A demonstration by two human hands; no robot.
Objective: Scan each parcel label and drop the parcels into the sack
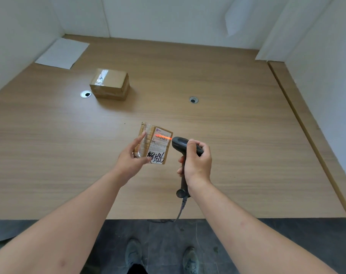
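My left hand holds a small flat cardboard parcel above the wooden table, its white label turned toward me with black handwriting at the bottom. My right hand grips the handle of a dark barcode scanner, whose head points left at the parcel. A red scan line lies across the barcode at the label's top. A second, taped cardboard box sits farther back on the table, left of centre. No sack is in view.
A white sheet of paper lies at the table's far left corner. Two round cable grommets are set in the tabletop. White walls enclose the table. The scanner's cable hangs over the front edge above a dark floor and my shoes.
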